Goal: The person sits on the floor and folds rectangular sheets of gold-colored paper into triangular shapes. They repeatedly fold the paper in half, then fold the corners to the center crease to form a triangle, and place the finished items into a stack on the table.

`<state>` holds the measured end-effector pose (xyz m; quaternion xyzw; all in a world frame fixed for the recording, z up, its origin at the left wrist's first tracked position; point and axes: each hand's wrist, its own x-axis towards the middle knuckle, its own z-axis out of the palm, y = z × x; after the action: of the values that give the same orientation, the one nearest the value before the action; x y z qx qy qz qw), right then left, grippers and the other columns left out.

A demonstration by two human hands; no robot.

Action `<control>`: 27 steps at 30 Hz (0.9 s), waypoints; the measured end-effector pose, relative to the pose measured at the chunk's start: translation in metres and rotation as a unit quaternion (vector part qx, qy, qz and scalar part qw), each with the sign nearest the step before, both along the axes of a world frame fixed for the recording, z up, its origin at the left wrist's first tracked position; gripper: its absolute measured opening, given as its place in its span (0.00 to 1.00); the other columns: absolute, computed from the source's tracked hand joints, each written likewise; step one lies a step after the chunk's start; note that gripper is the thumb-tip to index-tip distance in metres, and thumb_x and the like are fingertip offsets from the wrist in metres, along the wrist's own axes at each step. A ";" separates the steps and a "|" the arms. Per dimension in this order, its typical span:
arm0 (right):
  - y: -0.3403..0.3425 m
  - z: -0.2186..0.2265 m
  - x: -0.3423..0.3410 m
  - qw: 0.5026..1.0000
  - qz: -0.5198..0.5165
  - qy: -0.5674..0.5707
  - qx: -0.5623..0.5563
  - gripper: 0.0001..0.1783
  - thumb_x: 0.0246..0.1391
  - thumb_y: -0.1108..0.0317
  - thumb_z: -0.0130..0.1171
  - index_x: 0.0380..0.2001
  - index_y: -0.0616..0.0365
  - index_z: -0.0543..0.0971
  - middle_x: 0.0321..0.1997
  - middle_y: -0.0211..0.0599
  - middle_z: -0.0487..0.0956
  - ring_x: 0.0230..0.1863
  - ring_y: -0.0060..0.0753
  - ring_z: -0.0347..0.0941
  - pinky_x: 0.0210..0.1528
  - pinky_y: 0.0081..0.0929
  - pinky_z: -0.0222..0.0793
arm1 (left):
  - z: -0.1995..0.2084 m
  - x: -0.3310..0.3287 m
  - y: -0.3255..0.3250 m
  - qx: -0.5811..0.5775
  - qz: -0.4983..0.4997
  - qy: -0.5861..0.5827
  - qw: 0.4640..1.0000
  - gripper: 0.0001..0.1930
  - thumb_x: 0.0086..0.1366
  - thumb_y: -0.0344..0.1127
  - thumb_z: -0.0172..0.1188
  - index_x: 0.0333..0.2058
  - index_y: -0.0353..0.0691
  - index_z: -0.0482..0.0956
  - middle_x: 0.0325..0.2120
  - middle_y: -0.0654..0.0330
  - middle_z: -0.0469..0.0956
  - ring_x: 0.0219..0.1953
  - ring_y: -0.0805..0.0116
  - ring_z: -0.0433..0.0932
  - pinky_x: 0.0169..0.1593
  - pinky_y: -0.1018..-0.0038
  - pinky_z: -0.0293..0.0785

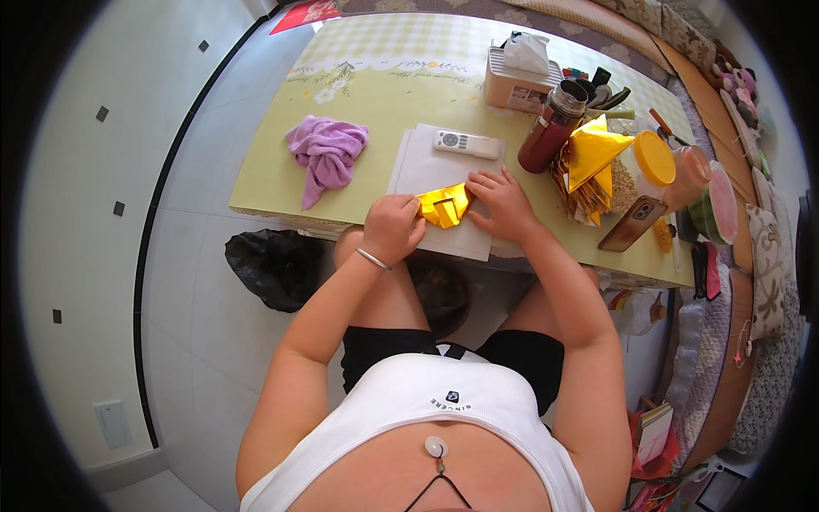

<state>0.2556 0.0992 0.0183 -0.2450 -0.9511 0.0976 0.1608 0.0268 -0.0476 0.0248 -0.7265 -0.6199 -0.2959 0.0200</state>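
A folded piece of shiny gold foil paper [444,207] lies near the table's front edge, over white paper sheets [415,177]. My left hand [394,227] pinches its left end, the fingers curled in. At the other end, my right hand [503,205] grips the foil between thumb and fingers. The foil has a raised flap in its middle and slants up toward the right. Just beyond the hands, a white remote control [467,144] rests on the sheets.
A crumpled purple cloth [327,154] lies on the left of the table. To the right stand a dark red thermos [550,128], a stack of gold foil shapes [593,162], a yellow-lidded jar [653,160], a phone [632,224] and a tissue box [516,81]. A black bag [275,266] sits below.
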 end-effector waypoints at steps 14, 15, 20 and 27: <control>0.018 -0.014 -0.009 0.987 -0.033 0.148 -0.051 0.17 0.52 0.68 0.65 0.45 0.59 0.78 0.41 0.36 0.83 0.48 0.38 0.77 0.53 0.40 0.71 | -0.023 -0.025 0.020 0.019 0.074 -0.237 0.968 0.09 0.60 0.24 0.64 0.40 0.31 0.81 0.32 0.51 0.84 0.33 0.59 0.84 0.37 0.69 0.80; 0.017 -0.013 -0.013 0.979 -0.062 0.175 -0.087 0.14 0.53 0.71 0.65 0.44 0.60 0.78 0.38 0.36 0.83 0.45 0.36 0.79 0.49 0.37 0.75 | -0.021 -0.027 0.022 -0.002 0.085 -0.368 0.926 0.08 0.60 0.25 0.64 0.39 0.31 0.80 0.31 0.52 0.84 0.32 0.61 0.84 0.35 0.71 0.80; -0.006 0.005 -0.025 0.736 -0.069 0.474 -0.478 0.06 0.58 0.78 0.62 0.40 0.60 0.79 0.30 0.31 0.80 0.29 0.21 0.78 0.32 0.19 0.74 | 0.000 -0.034 0.021 -0.070 0.109 -0.671 0.730 0.08 0.62 0.25 0.66 0.39 0.34 0.78 0.29 0.55 0.83 0.27 0.68 0.83 0.27 0.79 0.78; -0.034 0.013 -0.014 0.687 -0.071 0.568 -0.448 0.05 0.59 0.78 0.62 0.39 0.63 0.81 0.33 0.33 0.81 0.29 0.24 0.80 0.33 0.19 0.77 | 0.010 -0.018 0.014 -0.042 0.066 -0.716 0.694 0.08 0.62 0.22 0.65 0.38 0.36 0.77 0.29 0.56 0.83 0.29 0.68 0.84 0.30 0.79 0.78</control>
<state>0.2421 0.0647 0.0317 -0.2521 -0.5009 0.6212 0.5474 0.0087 -0.0336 0.0349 -0.2522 -0.5050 -0.6978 -0.4410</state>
